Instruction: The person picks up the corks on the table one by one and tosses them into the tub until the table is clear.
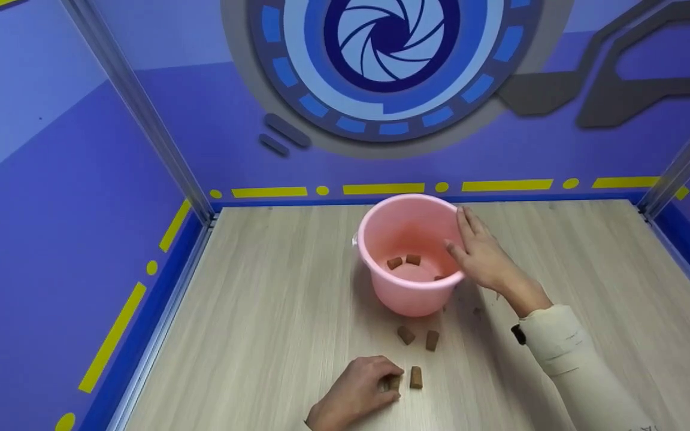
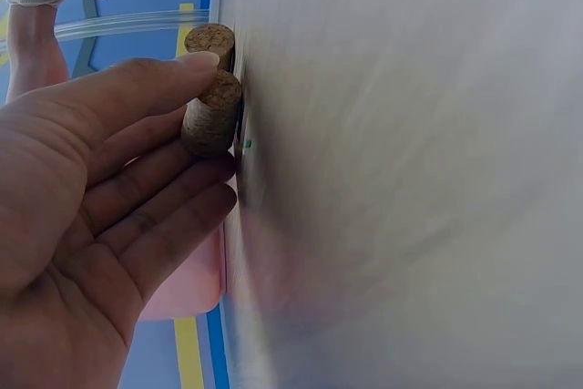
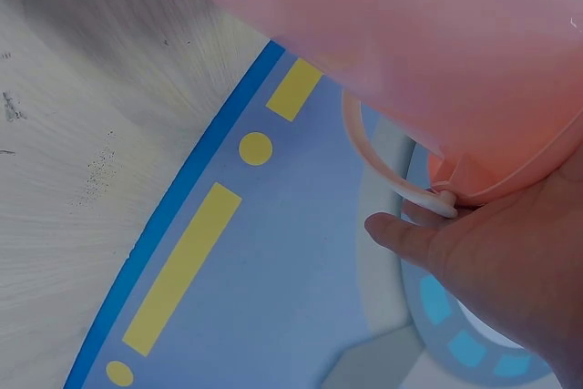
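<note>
A pink bucket [image 1: 414, 299] stands toward the back of the table, tilted a little toward me in the head view. My right hand [image 1: 486, 257] holds its right rim, thumb over the inside and fingers along the outer side. Near the front, my left hand [image 1: 354, 392] pinches a short brown cork [image 2: 211, 120] between thumb and fingers, low at the tabletop. Right beside it stands another cork [image 1: 415, 378]. Two more corks, one [image 1: 405, 335] left and one [image 1: 432, 340] right, lie between the left hand and the bucket. Inside the bucket are a few corks [image 1: 413, 259].
The pale wood-grain table [image 1: 273, 311] ends at a blue back wall [image 1: 201, 131] with yellow markings. A metal post [image 1: 141, 108] rises at the back left corner. The bucket's handle [image 3: 364, 152] hangs at its outer side.
</note>
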The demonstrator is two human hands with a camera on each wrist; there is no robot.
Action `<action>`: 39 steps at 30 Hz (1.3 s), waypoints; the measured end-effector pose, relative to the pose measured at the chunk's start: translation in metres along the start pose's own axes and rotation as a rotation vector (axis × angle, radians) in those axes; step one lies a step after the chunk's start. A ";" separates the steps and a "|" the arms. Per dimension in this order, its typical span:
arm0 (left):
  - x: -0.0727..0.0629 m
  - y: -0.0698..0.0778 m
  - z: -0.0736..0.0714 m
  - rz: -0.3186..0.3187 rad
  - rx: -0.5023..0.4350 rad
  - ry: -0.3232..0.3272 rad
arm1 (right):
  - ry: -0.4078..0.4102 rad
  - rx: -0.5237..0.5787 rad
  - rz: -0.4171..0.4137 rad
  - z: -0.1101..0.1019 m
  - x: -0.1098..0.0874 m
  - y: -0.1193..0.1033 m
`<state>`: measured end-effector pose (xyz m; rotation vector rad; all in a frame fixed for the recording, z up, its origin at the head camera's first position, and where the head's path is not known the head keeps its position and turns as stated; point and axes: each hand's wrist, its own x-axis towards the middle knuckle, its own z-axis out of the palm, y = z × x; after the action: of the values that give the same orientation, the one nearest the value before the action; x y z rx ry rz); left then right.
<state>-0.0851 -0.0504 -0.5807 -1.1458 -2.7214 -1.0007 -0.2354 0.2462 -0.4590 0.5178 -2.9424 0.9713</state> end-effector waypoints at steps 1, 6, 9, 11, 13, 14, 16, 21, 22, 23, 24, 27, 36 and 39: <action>0.000 0.000 0.000 -0.001 -0.004 0.001 | 0.000 0.001 0.000 0.000 0.000 0.000; -0.001 0.000 -0.001 -0.004 -0.015 0.009 | 0.002 -0.002 -0.001 0.000 0.000 0.000; -0.001 0.000 -0.001 -0.008 -0.021 0.012 | 0.007 -0.004 0.000 0.001 0.000 0.000; -0.001 0.000 -0.001 -0.012 -0.025 0.013 | 0.009 -0.005 0.001 0.001 0.000 0.000; -0.001 0.000 -0.002 -0.009 -0.028 0.016 | 0.012 -0.003 0.001 0.001 0.000 0.000; -0.002 0.000 -0.002 -0.008 -0.029 0.019 | 0.013 -0.002 0.001 0.001 0.000 0.000; -0.002 0.000 -0.002 -0.007 -0.031 0.021 | 0.014 0.000 -0.003 0.001 0.001 0.000; -0.002 0.000 -0.002 -0.017 -0.036 0.024 | 0.025 -0.002 -0.016 0.001 0.000 -0.002; -0.002 -0.001 -0.002 -0.018 -0.039 0.026 | 0.028 -0.002 -0.018 0.001 0.000 -0.002; -0.002 -0.001 -0.002 -0.018 -0.039 0.030 | 0.028 -0.002 -0.018 0.001 0.000 -0.002; -0.002 -0.001 -0.002 -0.017 -0.040 0.035 | 0.027 -0.004 -0.017 0.001 0.000 -0.002; -0.002 -0.001 -0.001 -0.017 -0.041 0.045 | 0.014 -0.004 -0.005 0.001 0.000 -0.002; 0.003 0.001 -0.004 -0.094 -0.028 0.036 | 0.008 -0.001 -0.008 0.001 0.000 -0.001; 0.006 0.001 -0.008 -0.106 -0.052 0.046 | 0.006 -0.001 -0.006 0.000 0.000 -0.001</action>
<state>-0.0900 -0.0503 -0.5725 -0.9810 -2.7611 -1.1017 -0.2353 0.2450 -0.4586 0.5229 -2.9335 0.9694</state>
